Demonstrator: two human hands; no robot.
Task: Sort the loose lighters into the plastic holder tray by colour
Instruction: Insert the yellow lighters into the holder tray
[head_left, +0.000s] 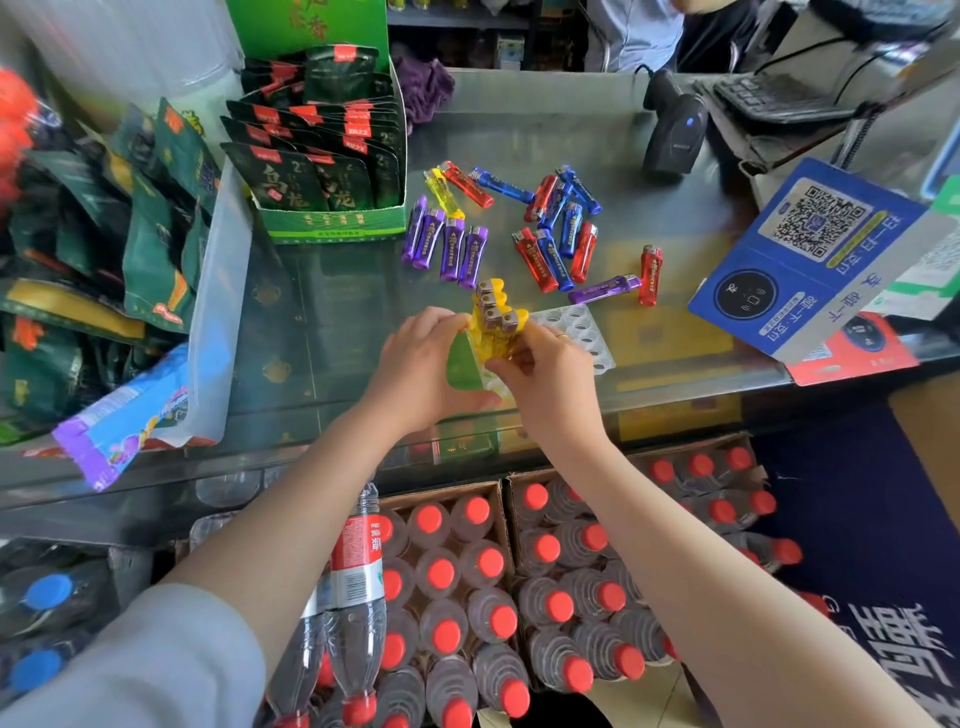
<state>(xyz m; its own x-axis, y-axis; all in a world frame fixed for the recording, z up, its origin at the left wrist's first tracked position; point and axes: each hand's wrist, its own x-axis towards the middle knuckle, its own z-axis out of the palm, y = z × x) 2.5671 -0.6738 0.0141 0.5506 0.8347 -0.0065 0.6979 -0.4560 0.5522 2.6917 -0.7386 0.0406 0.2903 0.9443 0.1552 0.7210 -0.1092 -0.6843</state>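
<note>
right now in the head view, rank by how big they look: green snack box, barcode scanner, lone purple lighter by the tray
1. green snack box, clearly the largest.
2. barcode scanner, mid-sized, though it sits farther back, so its true size is less sure.
3. lone purple lighter, the smallest by far.

glossy translucent plastic lighters (550, 228), clear plastic tray (582, 332)

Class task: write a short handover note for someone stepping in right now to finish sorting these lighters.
Left hand steadies the tray at its near-left end.
Right hand pinches the yellow lighters standing in the tray.
Done: several yellows slotted.
Left: one yellow lighter, the purple lighters, blue lighters and red lighters, all loose on the glass counter beyond the tray.
</note>
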